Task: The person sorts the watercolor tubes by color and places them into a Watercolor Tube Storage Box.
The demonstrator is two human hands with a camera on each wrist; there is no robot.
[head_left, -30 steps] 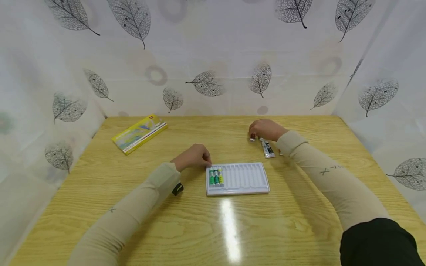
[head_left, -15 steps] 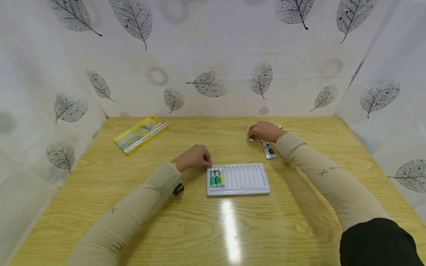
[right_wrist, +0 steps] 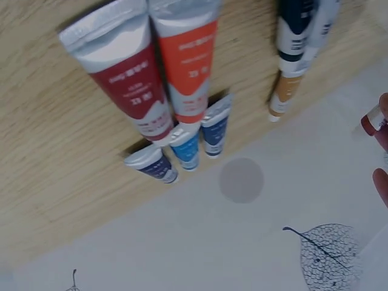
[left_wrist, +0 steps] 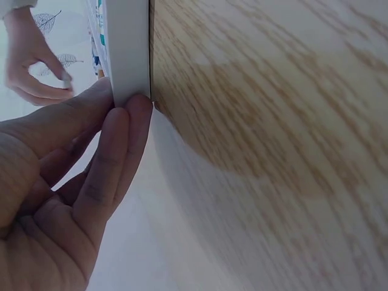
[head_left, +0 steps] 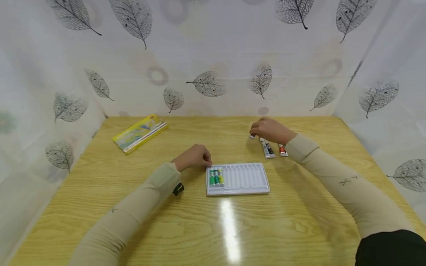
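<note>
My left hand (head_left: 193,157) pinches the upper left corner of a white plastic tray (head_left: 244,190); in the left wrist view, thumb and fingertips grip the tray's edge (left_wrist: 127,51). Two green paint tubes (head_left: 214,177) and a yellow one (head_left: 221,176) lie in its left slots. Behind the tray, my right hand (head_left: 271,130) holds a small dark reddish paint tube (right_wrist: 373,120) between its fingertips, and the tube's silver end (head_left: 252,136) shows below them. Next to that hand on the table lie a white and a black tube (head_left: 269,149) and a red tube (head_left: 282,150).
In the right wrist view lie a crimson tube (right_wrist: 136,85), an orange-red tube (right_wrist: 189,66), several blue and dark tubes (right_wrist: 187,151) and an ochre tube (right_wrist: 285,94). A yellow paint box (head_left: 140,133) lies at the back left. A leaf-print curtain (head_left: 226,55) surrounds the wooden table (head_left: 166,229).
My right hand has shifted slightly right and up with the small tube, and its forearm has swung right, uncovering the red tube. The left hand and the tray stay in place.
</note>
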